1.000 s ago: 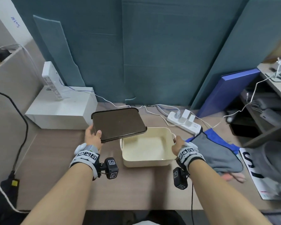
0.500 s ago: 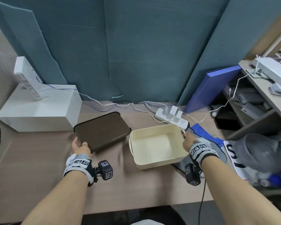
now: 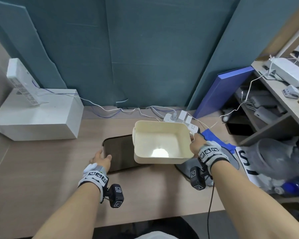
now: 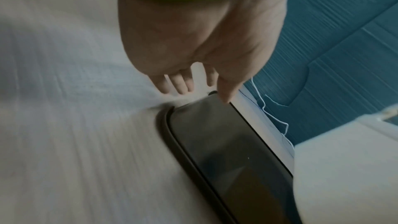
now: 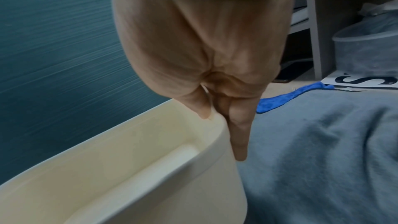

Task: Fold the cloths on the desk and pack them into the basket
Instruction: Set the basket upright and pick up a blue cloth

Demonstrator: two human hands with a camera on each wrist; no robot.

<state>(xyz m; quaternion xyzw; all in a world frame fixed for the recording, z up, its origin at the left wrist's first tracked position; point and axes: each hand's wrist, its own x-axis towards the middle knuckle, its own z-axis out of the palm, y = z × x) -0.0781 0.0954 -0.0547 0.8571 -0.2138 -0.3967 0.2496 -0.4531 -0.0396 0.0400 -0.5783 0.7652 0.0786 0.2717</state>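
The right hand (image 3: 196, 144) pinches the right wall of the cream basket (image 3: 160, 141), thumb inside and fingers (image 5: 238, 142) down the outer face, and holds it lifted over the middle of the desk (image 3: 41, 169), its left part overhanging the dark lid (image 3: 118, 152). The basket is empty. The left hand (image 3: 100, 158) is at the lid's front-left corner with fingers (image 4: 181, 83) straight and spread, gripping nothing; whether the thumb touches the lid is unclear. The lid lies flat on the desk.

This looks like the preparing step: opening the basket and placing it before any folding starts. The grey cloth (image 5: 323, 142) lies bunched at the desk's right edge, just under the right hand, with a blue cloth (image 3: 214, 138) behind it, both unfolded. Next the basket needs setting down somewhere that leaves bare desk for spreading a cloth.

Open room is mostly along the front edge and the front-left part. The back edge is crowded by the power strip (image 3: 179, 118) and its cables, the back-left corner by a white box (image 3: 34, 116), so the basket sits best toward the back middle, clear of the lid and the cords
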